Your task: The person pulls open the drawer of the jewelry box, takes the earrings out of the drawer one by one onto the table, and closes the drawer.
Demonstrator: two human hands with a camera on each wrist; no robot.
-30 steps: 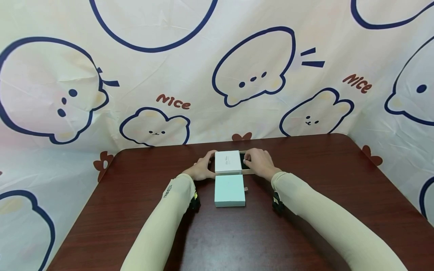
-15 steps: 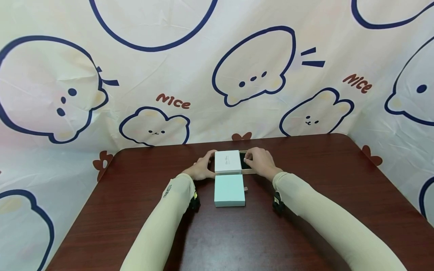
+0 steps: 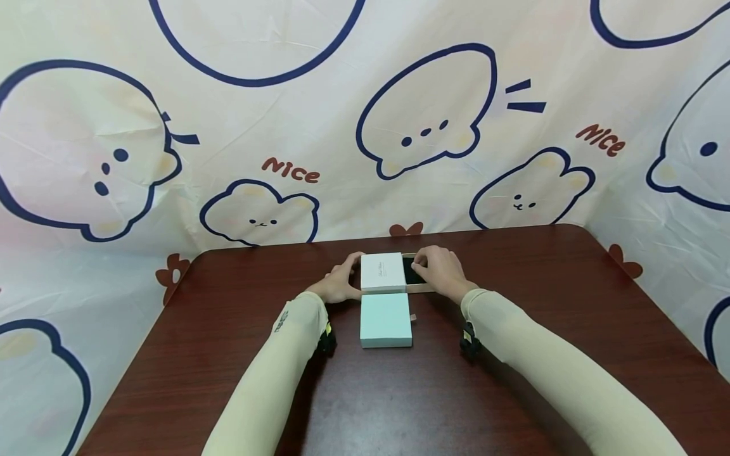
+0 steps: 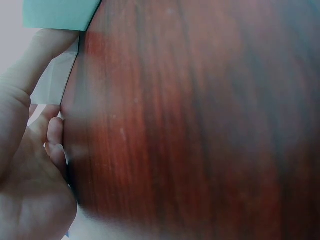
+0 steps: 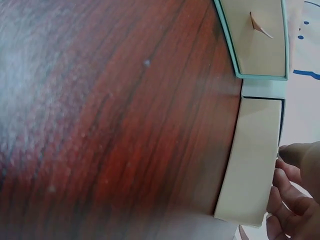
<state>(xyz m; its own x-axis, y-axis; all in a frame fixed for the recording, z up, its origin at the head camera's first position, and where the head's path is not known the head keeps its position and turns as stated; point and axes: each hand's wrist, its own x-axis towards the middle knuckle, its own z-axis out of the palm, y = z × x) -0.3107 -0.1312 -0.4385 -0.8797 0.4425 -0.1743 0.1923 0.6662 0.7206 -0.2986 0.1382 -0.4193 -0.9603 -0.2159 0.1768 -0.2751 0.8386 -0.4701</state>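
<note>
A white box with small print on its lid lies on the table's far half. From its right side a beige drawer sticks out, with a dark interior in the head view. My left hand holds the box's left end, thumb at the near corner, fingers toward the far one. At the drawer's outer end, my right hand grips with curled fingers, its thumb by the drawer's rim. Just in front of the white box sits a mint-green box with a small ribbon tab on its right face.
The boxes rest on a dark reddish wooden table. Behind and beside it hangs a pale cloth with cartoon drawings. Both sleeved forearms reach in from the near edge, each with a dark wrist device.
My right hand has shifted slightly to the right, and the drawer sticks out a little farther from the white box. My left hand and the mint-green box stay where they were.
</note>
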